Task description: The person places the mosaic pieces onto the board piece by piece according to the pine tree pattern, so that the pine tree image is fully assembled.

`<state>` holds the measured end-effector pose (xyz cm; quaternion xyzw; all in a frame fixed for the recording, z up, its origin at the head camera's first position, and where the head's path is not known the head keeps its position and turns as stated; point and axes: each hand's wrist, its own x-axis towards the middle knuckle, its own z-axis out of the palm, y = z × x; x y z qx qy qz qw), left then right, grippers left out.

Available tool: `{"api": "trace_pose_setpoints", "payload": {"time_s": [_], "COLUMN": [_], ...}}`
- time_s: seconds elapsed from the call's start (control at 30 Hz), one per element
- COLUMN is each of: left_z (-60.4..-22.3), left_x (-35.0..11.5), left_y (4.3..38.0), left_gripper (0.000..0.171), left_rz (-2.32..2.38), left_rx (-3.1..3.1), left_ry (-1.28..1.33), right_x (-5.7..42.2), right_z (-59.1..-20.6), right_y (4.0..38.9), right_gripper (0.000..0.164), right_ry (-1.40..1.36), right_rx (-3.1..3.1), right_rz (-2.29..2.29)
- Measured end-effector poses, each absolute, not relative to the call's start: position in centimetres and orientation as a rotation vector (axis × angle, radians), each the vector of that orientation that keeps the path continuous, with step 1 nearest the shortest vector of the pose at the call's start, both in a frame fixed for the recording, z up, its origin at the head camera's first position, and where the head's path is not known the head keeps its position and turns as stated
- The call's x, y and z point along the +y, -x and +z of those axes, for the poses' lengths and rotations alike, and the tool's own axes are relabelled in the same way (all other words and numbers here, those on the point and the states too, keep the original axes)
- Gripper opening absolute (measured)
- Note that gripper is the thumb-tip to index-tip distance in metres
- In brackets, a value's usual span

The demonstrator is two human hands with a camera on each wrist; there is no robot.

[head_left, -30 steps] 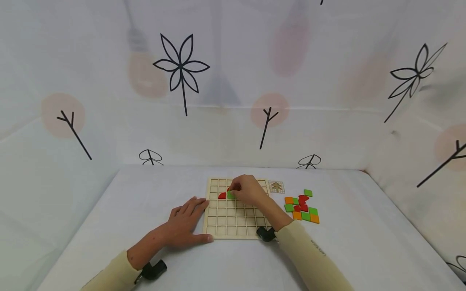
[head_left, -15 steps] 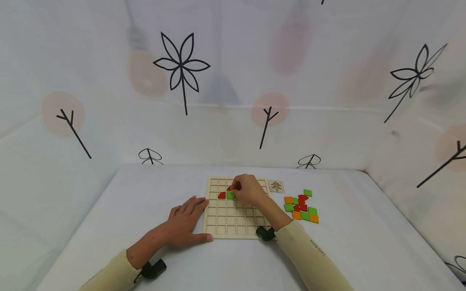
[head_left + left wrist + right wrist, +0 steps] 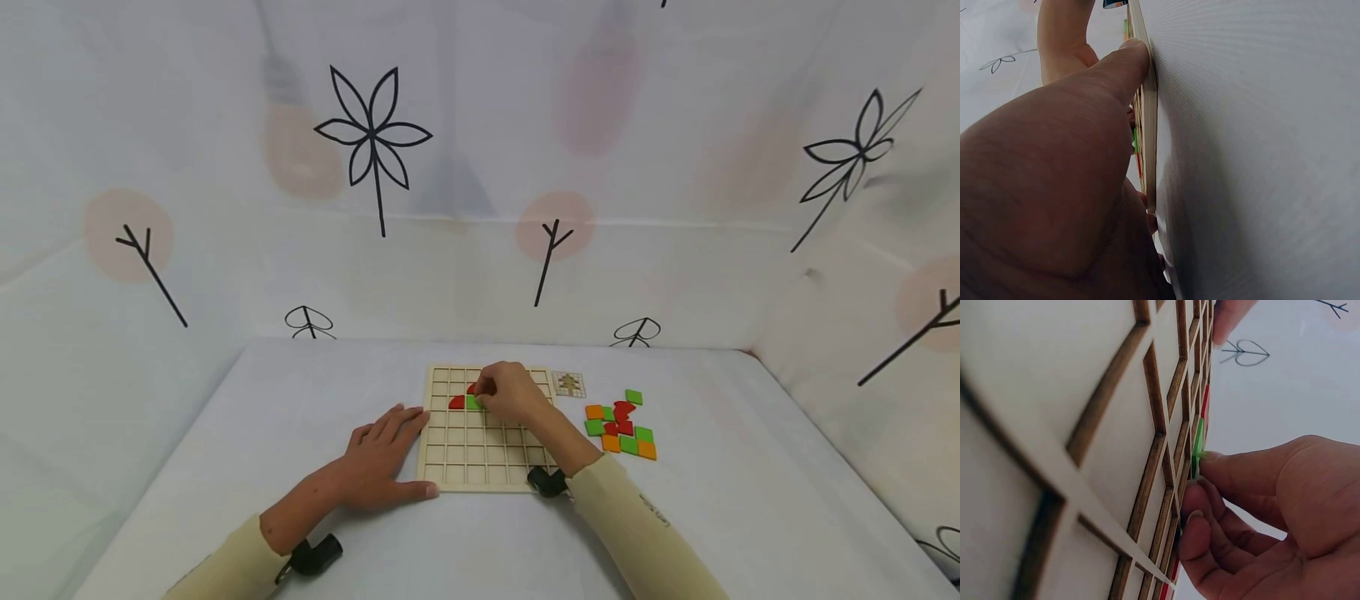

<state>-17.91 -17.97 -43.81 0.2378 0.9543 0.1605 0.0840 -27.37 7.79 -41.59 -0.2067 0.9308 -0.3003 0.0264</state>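
Observation:
In the head view a pale wooden grid board (image 3: 476, 457) lies on the table. My right hand (image 3: 512, 393) is over its upper part, thumb and fingers pinching a green square tile (image 3: 1198, 449) at a cell. Beside that tile is a red curved piece (image 3: 457, 402) in the cell to its left; another red piece (image 3: 471, 388) behind it is partly hidden by the fingers. My left hand (image 3: 377, 461) rests with fingers spread at the board's left edge, its thumb (image 3: 1130, 65) against the near corner.
Right of the board lies a loose group of green tiles (image 3: 629, 445), orange tiles (image 3: 611, 443) and red pieces (image 3: 623, 412). A small card with a tree pattern (image 3: 570, 384) sits by the board's far right corner. White printed cloth encloses the table.
The green tile has settled from a slight tilt to lying flatter in its cell, with the right fingers still at it. The left hand stays in place.

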Motion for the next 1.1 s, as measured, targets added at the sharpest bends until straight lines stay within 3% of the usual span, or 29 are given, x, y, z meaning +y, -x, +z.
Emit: {"api": "trace_pose_setpoints", "payload": {"time_s": [1.1], "left_z": [-44.4], "left_x": [-17.8], "left_y": [18.1], "left_gripper": [0.109], "left_rz": [0.451], "left_rx": [2.853], "left_ry": [-0.688], "right_x": [14.8], "right_z": [-41.3], "right_y": [24.7], "right_gripper": [0.004], "right_ry": [0.734], "right_rx": [3.015], "right_rz": [-0.945]}}
